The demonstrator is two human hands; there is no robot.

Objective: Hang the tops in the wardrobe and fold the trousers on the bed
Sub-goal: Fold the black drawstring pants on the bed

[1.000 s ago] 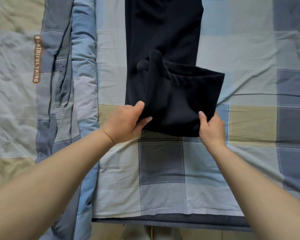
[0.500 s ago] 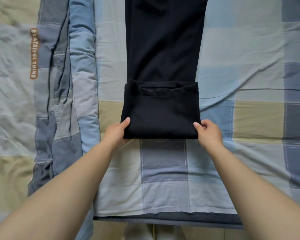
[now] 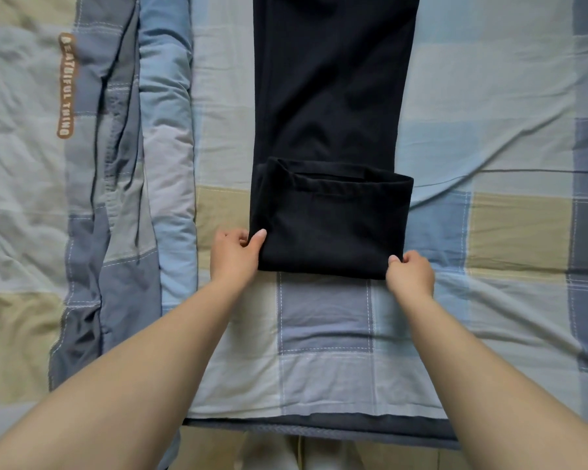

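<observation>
"BEAUTIFUL THING" on a brown label on the quilt

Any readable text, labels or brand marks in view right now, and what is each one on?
"BEAUTIFUL THING": white capitals on a brown label sewn on the quilt at the left, running vertically; some letters are slightly soft.
No label or print shows on the black trousers or the checked bed sheet.

You get soft, even, dim-cool lighting; faint shadows; no glare. Wide-angle bowing at 3 and 9 o'clock edges.
</observation>
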